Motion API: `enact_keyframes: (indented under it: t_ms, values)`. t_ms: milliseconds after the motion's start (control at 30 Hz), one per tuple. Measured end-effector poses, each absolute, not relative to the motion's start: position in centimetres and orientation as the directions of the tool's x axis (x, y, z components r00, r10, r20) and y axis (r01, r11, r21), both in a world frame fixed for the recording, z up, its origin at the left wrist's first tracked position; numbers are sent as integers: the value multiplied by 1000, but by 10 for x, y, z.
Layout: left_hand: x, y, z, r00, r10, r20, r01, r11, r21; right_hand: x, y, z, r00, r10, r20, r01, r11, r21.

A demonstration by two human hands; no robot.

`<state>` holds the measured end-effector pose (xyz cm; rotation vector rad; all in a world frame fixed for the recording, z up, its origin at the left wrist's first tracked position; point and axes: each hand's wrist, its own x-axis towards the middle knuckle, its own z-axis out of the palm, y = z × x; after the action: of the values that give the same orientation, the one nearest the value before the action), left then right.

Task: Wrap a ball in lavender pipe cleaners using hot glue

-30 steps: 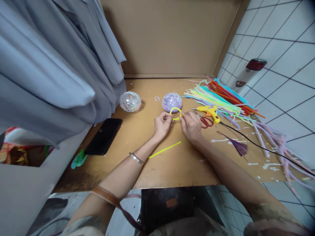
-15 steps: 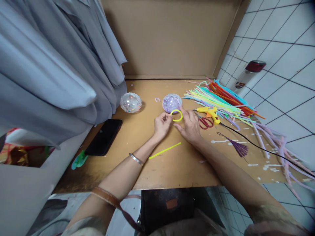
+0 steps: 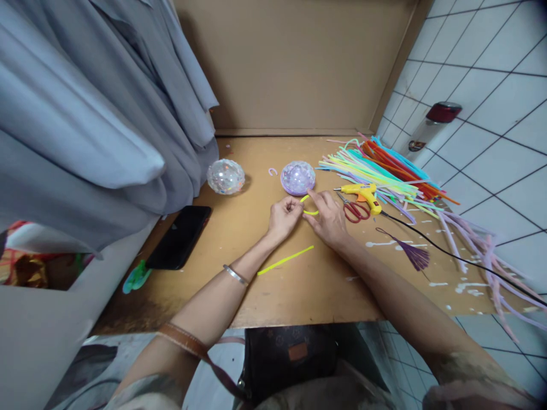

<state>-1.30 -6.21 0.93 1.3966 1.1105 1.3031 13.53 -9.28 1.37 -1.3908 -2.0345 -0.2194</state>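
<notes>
My left hand (image 3: pixel 285 218) pinches one side of a yellow pipe cleaner ring (image 3: pixel 310 213). From the other side my right hand (image 3: pixel 328 217) has its fingers around the ring, covering part of it. Just beyond my fingertips sits a purple faceted ball (image 3: pixel 298 177), apart from the ring. A straight yellow pipe cleaner (image 3: pixel 285 261) lies on the table in front of my wrists. Left of the purple ball rests a clear faceted ball (image 3: pixel 226 176), with a small pink curled piece (image 3: pixel 272 171) between the two.
Right of my hands lie red-handled scissors (image 3: pixel 356 212), a yellow glue gun (image 3: pixel 361 193) with a black cord, and a purple tassel (image 3: pixel 410 254). Behind them spreads a pile of coloured pipe cleaners (image 3: pixel 393 171). A black phone (image 3: pixel 179 237) and a green clip (image 3: pixel 137 277) lie left.
My right hand has closed in around the yellow ring and now hides more of it. The ring has tilted and looks flatter. My left hand has shifted slightly right.
</notes>
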Motion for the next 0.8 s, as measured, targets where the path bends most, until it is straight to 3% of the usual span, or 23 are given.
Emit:
enact_keyframes:
  t_ms: [800]
  values:
    - [-11, -70, 19, 70, 981, 178, -26, -177, 984, 136, -94, 17, -161, 736, 658, 869, 422, -259]
